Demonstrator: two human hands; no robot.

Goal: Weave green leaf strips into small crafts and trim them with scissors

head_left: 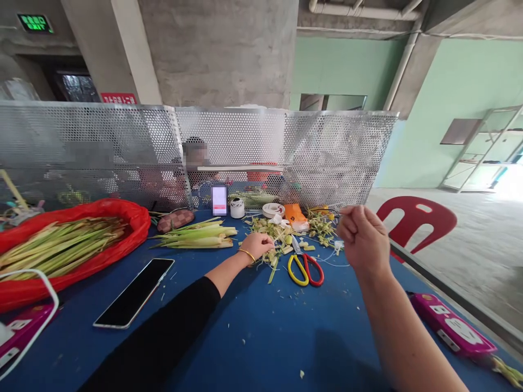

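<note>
My left hand, with a gold bangle on the wrist, reaches forward and rests closed on a heap of green and yellow leaf scraps on the blue table. My right hand is raised above the table, fingers pinched together on a thin pale thread that runs down toward the table. Scissors with one yellow and one red handle lie between my two hands.
A red bag of long green leaves sits at the left, a loose leaf bundle behind a dark phone. A lit phone, tape rolls and a perforated metal screen stand at the back. Pink power strips lie at both edges. A red chair is at the right.
</note>
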